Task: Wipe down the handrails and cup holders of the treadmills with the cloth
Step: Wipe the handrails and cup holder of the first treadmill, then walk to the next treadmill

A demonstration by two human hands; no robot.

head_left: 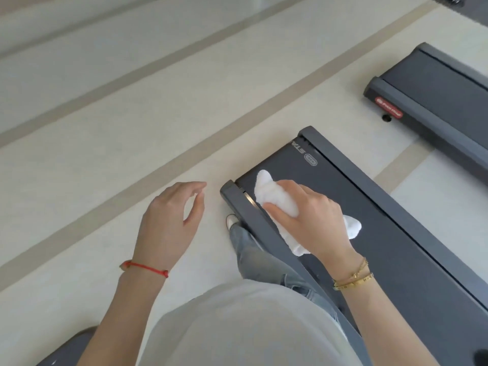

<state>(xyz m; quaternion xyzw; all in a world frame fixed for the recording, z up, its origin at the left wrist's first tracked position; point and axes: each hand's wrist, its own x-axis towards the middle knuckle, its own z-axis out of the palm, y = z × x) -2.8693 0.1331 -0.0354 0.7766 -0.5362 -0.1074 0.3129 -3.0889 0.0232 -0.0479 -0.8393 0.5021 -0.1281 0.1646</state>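
My right hand (pixel 310 215) grips a bunched white cloth (pixel 274 198) in the air above the rear end of a dark grey treadmill (pixel 390 233), seen from above. Cloth ends stick out past my fingers and behind my palm. My left hand (pixel 171 220) hangs over the pale floor to the left of the treadmill, with its fingers loosely curled and holding nothing. No handrail or cup holder is in view.
A second treadmill (pixel 433 101) with a red label lies at the upper right. My leg in jeans and a shoe (pixel 231 220) stand beside the near treadmill's left rail. A grey object (pixel 71 347) shows at the bottom left. Beige stripes cross the floor (pixel 105 154).
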